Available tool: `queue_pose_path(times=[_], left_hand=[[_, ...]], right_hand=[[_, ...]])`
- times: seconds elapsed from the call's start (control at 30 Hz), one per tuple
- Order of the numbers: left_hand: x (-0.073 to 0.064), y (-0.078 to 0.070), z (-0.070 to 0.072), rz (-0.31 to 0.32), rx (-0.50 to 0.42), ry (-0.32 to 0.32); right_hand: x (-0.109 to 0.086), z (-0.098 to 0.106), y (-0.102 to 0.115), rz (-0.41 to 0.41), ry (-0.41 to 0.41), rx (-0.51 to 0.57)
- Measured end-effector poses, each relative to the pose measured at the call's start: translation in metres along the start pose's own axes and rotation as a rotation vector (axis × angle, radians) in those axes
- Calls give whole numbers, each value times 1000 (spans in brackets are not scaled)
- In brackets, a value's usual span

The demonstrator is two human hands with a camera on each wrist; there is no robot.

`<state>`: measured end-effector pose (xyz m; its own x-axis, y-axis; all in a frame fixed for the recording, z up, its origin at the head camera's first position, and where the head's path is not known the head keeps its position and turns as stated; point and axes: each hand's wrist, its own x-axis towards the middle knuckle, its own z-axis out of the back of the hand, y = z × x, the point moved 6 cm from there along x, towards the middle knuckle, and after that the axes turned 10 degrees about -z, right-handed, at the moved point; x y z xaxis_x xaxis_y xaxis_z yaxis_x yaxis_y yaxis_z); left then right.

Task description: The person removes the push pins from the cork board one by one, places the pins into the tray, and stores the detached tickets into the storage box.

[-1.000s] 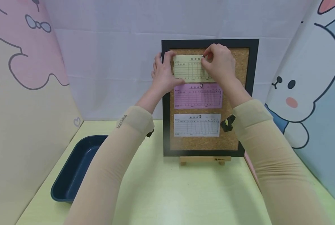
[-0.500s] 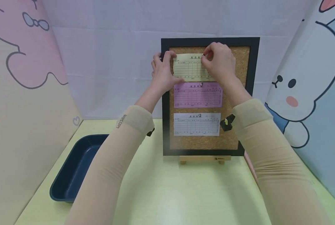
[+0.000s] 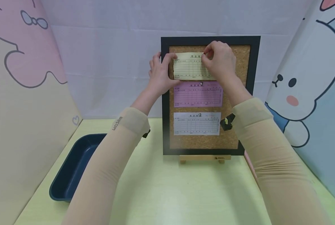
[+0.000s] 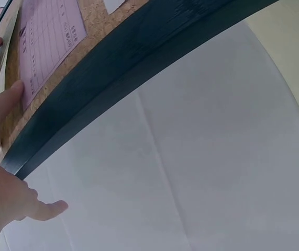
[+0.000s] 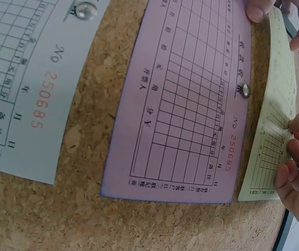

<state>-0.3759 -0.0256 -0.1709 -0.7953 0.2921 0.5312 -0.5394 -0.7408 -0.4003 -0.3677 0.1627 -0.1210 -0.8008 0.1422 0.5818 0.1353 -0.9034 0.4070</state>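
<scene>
A yellow receipt slip (image 3: pixel 187 66) lies against the upper part of a black-framed corkboard (image 3: pixel 209 144). My right hand (image 3: pixel 221 61) pinches a small thumbtack (image 3: pixel 203 53) at the slip's top edge and covers the slip's right part. My left hand (image 3: pixel 161 69) is spread at the frame's left side, index fingertip by the slip's upper left corner, thumb near its lower left. A pink slip (image 5: pixel 186 104) hangs below, held by a silver thumbtack (image 5: pixel 245 91). Lowest is a white slip (image 3: pixel 197 124), also tacked with a silver thumbtack (image 5: pixel 86 10).
The corkboard leans on a small wooden easel (image 3: pixel 205 158) on the pale table (image 3: pixel 167 193). To the left stands a dark blue tray (image 3: pixel 72 175), partly behind the left sleeve. White cloth and cartoon-printed panels surround the table.
My left hand has shifted slightly left, its thumb drawing away from the yellow slip's lower edge. The right hand stays at the top edge. The view has tilted slightly.
</scene>
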Motion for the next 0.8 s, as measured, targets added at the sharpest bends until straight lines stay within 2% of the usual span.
queue_pose_path(times=[0.23,0.5,0.67,0.8], left_hand=[[-7,4,-3,-14,-68,-74],[-12,8,-9,42,-201,-39],[-10,7,-3,59,-275,-107],[-9,6,0,65,-290,-144]], right_hand=[[-2,-1,1,-20,-32,-11],[-3,-2,3,-50,-91,-35],[-3,-1,6,-69,-109,-59],[-2,-2,8,-72,-104,-73]])
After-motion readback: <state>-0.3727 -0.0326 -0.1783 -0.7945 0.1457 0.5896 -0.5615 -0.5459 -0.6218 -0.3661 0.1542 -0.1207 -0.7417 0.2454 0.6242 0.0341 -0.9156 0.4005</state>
